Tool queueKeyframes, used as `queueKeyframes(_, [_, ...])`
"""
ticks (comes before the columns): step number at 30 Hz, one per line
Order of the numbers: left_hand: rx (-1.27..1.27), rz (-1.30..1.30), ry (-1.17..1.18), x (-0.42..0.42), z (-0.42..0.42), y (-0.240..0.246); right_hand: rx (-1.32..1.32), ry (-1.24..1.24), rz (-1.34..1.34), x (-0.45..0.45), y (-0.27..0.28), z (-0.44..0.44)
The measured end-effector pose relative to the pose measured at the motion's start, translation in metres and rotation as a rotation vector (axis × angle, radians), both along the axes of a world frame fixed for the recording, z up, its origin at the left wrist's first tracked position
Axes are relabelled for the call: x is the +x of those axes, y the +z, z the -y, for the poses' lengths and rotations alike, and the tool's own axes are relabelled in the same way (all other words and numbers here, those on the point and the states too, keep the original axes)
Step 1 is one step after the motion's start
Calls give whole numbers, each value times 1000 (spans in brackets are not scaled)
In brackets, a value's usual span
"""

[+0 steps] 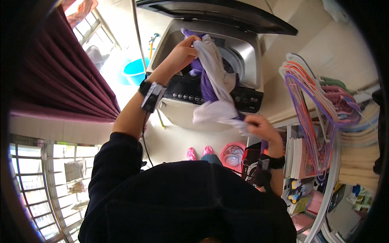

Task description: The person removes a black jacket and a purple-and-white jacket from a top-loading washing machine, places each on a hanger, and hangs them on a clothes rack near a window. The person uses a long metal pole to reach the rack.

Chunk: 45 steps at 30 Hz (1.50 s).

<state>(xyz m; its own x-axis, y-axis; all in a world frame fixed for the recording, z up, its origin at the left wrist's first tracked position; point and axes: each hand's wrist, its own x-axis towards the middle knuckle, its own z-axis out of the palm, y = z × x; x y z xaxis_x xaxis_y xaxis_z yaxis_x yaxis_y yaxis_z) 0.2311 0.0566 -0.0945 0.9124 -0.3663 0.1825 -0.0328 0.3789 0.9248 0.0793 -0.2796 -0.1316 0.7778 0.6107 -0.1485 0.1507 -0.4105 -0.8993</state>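
Note:
A twisted length of white and purple laundry (214, 66) stretches between my two hands, blurred at its lower end. Over the tub of a top-loading washing machine (249, 63), my left hand (188, 50) grips the upper part of the cloth. My right hand (261, 127) holds the other end, out past the machine's front right corner. Between them the cloth hangs across the black control panel (185, 91), covering part of its buttons. The machine's dark lid (218, 13) is raised. Fabric hides much of the tub's inside.
Plastic hangers (304, 91) hang at the right, above a shelf with books (296, 158). On the floor stands a pink basin (225, 152) with cloth in it. A blue bucket (135, 71) is left of the machine, near a maroon curtain (67, 76).

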Motion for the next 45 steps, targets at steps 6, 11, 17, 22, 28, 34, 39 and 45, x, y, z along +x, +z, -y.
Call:
queueKeyframes(6, [-143,8,-186,-77,24,35,383,-143,71,29,-19,-22])
queueKeyframes(11, [-136,88,-219,-126,45,24,289,-312,273,54,-24,-52])
queueKeyframes(17, [178,348,-294,-178,50,24,225,35,76,47,-34,-65])
queueKeyframes(22, [554,509,-480,-228,86,5,491,132,123,-2,-51,-62])
queueKeyframes(28, [533,625,-474,-260,124,-44,867,24,-473,-53,-51,-46])
queueKeyframes(34, [617,698,-295,-295,132,-64,1081,-66,-420,-53,-34,-10])
queueKeyframes(39, [411,119,-163,-264,75,-54,1206,-42,-265,-47,-6,27])
queueKeyframes(45, [522,255,153,-234,101,-57,1182,-183,-130,-75,18,44])
